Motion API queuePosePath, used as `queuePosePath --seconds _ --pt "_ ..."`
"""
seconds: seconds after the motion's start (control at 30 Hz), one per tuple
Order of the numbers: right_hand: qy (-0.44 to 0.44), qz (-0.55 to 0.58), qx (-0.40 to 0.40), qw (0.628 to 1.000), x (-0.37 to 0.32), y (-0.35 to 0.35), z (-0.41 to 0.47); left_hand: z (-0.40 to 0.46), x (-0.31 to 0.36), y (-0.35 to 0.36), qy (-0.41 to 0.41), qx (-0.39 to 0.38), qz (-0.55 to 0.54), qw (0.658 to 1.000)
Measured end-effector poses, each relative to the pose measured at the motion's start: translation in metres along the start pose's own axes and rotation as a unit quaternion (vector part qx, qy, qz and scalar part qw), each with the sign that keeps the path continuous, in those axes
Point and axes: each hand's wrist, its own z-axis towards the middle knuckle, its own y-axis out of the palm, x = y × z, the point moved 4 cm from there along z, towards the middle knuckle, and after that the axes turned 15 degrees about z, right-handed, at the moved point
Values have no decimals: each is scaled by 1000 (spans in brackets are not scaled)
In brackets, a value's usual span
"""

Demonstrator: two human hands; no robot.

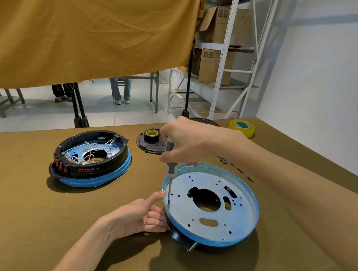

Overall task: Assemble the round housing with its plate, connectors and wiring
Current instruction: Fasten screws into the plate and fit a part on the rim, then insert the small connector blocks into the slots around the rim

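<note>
On the brown table, right hand grips an upright screwdriver, tip down; left hand clasps the housing rim.

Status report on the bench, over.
Right hand grips screwdriver, tip down on plate. Left hand steadies housing rim. Nothing in the way.
</note>
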Motion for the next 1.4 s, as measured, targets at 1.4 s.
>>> queuePosePath --seconds 1.4 --pt "243 324 479 779 231 96 -120 -43 60 53 461 304 561 617"
